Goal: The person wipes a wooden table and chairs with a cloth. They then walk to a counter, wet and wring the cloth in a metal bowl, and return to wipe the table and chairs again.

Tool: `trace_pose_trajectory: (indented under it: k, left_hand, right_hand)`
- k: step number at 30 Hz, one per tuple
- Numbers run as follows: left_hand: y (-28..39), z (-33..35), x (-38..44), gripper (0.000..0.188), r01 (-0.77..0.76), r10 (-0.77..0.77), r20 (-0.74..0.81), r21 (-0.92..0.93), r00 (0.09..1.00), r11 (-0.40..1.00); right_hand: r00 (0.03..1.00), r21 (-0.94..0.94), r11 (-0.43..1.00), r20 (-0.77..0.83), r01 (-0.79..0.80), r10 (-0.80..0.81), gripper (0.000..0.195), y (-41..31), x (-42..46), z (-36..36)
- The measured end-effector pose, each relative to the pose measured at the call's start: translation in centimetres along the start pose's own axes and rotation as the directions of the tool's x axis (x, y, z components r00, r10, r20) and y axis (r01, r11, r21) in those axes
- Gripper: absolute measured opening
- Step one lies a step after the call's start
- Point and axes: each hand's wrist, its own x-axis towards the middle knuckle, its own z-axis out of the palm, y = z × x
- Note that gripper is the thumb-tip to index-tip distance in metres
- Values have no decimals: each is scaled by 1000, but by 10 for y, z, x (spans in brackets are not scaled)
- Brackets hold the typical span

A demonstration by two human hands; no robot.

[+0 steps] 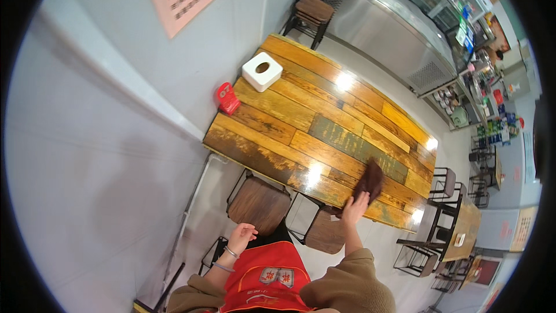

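My right hand (356, 207) presses a dark brown cloth (370, 181) onto the wood-plank table (299, 108), close to its near edge toward the right. Part of the cloth hangs past that edge, beside a small white tag. My left hand (246, 231) is off the table, above a brown stool seat, holding nothing, its fingers loosely curled and somewhat apart. At the far left end of the table, a white tissue box (262, 72) and a red number stand (226, 98) sit by the wall.
Two wooden stools (259, 204) (325, 229) stand along the near edge. Stacked stools (313, 8) are beyond the far left corner, beside a stainless steel refrigerated counter (382, 26). A grey wall borders the left. Another table (464, 230) with stools stands at the right.
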Motion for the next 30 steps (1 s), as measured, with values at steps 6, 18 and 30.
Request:
trace_pose_trajectory:
  k: [6,18,30]
  left_hand:
    - [53,6,66,10,-89,95,-86,75,992,993]
    - [191,25,277,29,-505,572,-359,269,738,820]
    - [278,48,394,52,-405,467,-703,271,536,873]
  right_hand:
    - [732,-167,740,117,-652,671,68,37,78,13]
    - [607,-63,613,94,-787,789,66,66,307,44]
    - [881,158,867,-108,473,-461,47,-198,413,118]
